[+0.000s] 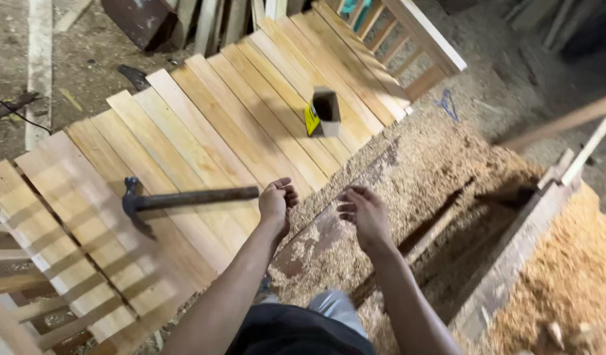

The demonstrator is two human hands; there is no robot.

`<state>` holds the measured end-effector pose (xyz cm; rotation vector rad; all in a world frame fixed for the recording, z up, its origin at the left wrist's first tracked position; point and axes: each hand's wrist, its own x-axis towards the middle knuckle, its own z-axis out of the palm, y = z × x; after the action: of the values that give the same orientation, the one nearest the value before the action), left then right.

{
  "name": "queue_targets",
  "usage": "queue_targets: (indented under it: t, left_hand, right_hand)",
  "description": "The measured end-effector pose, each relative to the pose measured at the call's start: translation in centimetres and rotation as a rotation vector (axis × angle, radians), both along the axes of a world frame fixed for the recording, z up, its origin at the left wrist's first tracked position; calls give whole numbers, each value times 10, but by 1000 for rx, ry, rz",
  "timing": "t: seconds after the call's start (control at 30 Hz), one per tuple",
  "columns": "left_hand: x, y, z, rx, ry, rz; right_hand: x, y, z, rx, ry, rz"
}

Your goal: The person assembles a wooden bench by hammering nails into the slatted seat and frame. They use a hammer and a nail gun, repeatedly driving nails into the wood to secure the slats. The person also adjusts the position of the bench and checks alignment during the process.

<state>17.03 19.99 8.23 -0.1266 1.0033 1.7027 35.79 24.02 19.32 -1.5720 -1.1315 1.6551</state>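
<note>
Planks: pale boards (204,125) laid side by side in a slanted run, filling the left half of the view.
Hammer: a claw hammer (185,199) held level above the boards, head to the left, handle running right.
Left hand: the left hand (275,200) is closed around the handle's end.
Box: a small open carton (325,112) stands on the planks, well apart from the hammer.
Right hand: the right hand (362,210) is empty, fingers loosely curled, hovering over the sawdust (415,171) beside the boards.
Risk: with the grip so far back, I'd judge a swing could glance off and dent a plank; the free hand sits near enough to get caught.
</note>
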Motion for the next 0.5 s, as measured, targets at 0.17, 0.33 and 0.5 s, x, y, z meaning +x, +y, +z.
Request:
queue_targets:
  t: [0.17, 0.33, 0.5]
  left_hand:
    - [-11, 39, -3, -100, 23, 62]
    - [-25, 66, -13, -209, 112, 182]
    - [-21, 89, -30, -166, 101, 389]
  right_hand:
    - [-28, 102, -11, 44, -41, 40]
    - [-63, 200, -39, 131, -244, 62]
    - [-81, 279, -69, -26, -257, 235]
